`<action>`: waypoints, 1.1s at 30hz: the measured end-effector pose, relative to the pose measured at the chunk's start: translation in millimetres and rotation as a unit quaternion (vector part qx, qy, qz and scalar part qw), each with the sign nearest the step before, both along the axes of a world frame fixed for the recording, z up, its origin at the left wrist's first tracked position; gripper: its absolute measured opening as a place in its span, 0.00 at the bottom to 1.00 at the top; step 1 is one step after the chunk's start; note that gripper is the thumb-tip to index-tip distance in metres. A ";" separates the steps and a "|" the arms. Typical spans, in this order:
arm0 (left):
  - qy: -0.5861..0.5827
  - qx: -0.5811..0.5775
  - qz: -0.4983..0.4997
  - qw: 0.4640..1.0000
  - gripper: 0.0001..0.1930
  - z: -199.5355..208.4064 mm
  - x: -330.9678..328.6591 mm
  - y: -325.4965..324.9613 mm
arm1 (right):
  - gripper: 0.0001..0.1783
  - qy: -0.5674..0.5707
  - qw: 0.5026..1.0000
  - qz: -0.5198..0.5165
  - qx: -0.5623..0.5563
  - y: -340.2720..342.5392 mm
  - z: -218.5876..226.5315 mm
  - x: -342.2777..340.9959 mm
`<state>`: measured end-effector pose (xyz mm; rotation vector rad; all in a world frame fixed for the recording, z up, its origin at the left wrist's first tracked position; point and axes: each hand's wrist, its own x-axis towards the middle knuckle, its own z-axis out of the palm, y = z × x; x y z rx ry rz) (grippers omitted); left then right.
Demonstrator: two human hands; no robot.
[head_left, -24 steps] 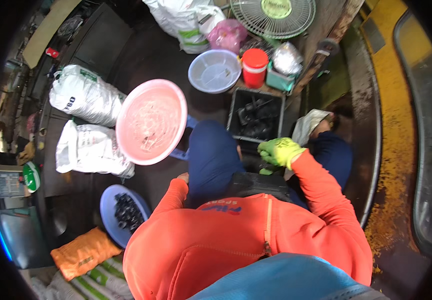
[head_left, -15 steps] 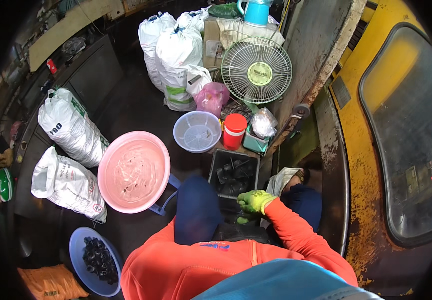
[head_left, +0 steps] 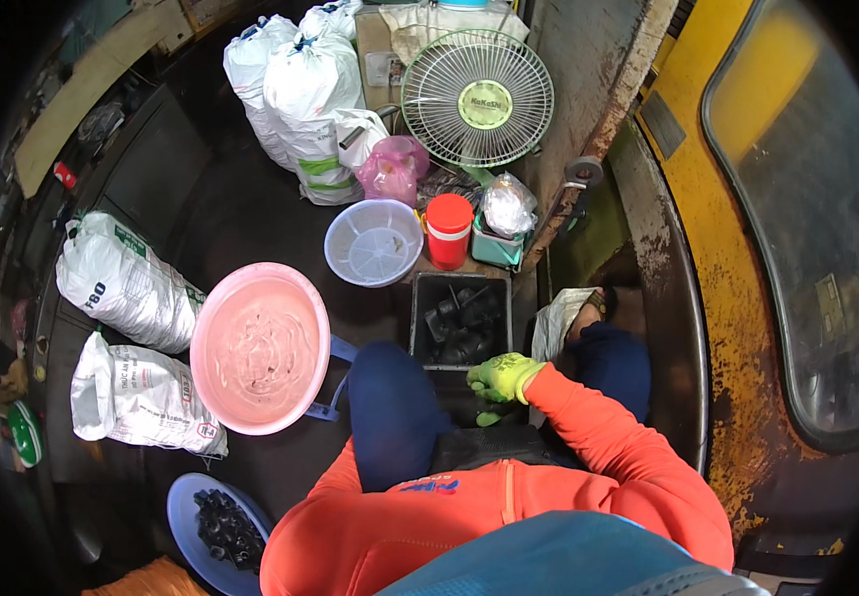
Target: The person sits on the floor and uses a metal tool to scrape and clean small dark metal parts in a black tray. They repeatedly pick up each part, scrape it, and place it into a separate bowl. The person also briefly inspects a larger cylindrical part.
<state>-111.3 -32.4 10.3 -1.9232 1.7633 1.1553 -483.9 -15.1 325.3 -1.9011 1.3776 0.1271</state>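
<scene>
My right hand (head_left: 505, 377), in a yellow-green glove, is just below the near rim of a dark rectangular bin (head_left: 461, 369). Its fingers are curled in; whatever they hold, if anything, does not show. Black moulded-looking parts (head_left: 464, 316) lie in the bin. Lower down, a bit of green glove (head_left: 489, 418) shows, apparently my left hand, low between my knees; most of it is hidden and its fingers cannot be read. My left arm passes behind my left knee (head_left: 394, 397).
To the left stand a pink basin (head_left: 322, 348) of water and white sacks (head_left: 146, 387). A blue basin (head_left: 183, 517) holds several black parts. Ahead are a pale basket (head_left: 345, 243), a red jug (head_left: 448, 230) and a fan (head_left: 477, 97). A yellow machine (head_left: 747, 377) borders the right.
The view has shifted, so the surroundings sit differently in the picture. My right hand stays curled near the bin's near rim, and the green glove below it shows slightly differently.
</scene>
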 end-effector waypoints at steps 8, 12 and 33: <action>-0.004 -0.034 -0.004 0.999 0.25 19.1 10.5 5.4 | 0.22 -0.005 0.998 -0.001 -0.063 -5.0 17.0 -1.7; 0.014 -0.102 0.021 0.994 0.23 56.7 21.1 6.2 | 0.28 0.072 0.970 0.108 -0.207 -10.6 71.8 -16.8; 0.766 0.441 0.253 0.394 0.39 251.0 -246.4 -28.2 | 0.17 -0.576 0.701 -0.412 -0.077 -51.7 38.5 -96.4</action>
